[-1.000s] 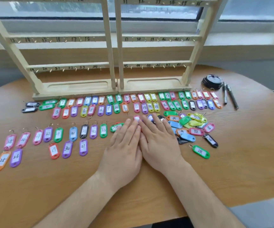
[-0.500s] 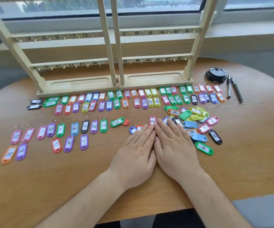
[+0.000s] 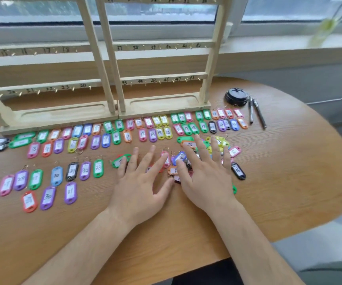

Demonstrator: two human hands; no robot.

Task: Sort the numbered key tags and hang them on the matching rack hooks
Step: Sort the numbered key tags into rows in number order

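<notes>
The sorted key tags (image 3: 71, 171) lie flat in numbered rows across the left of the worktop (image 3: 289, 192), in front of the wooden rack (image 3: 112, 58). The hooks (image 3: 56, 91) in view carry nothing. Just right of those rows, the left hand (image 3: 139, 188) is palm down with its grip apart, fingers spread and holding nothing. Next comes the unsorted heap (image 3: 219, 141), where tags overlap and their wire rings cross. The right hand (image 3: 205, 182) is spread over it, grip likewise apart; whether the fingertips press the tags I cannot tell. The tags look light, stiff and smooth, so they will likely skate on the wood if nudged and drag a neighbour where rings tangle. Lying flat, a tag offers little from above. It is probably best pinched across the long edges of its plastic body, leaving the ring free for its hook. Two pens (image 3: 258, 116) lie at the far right.
</notes>
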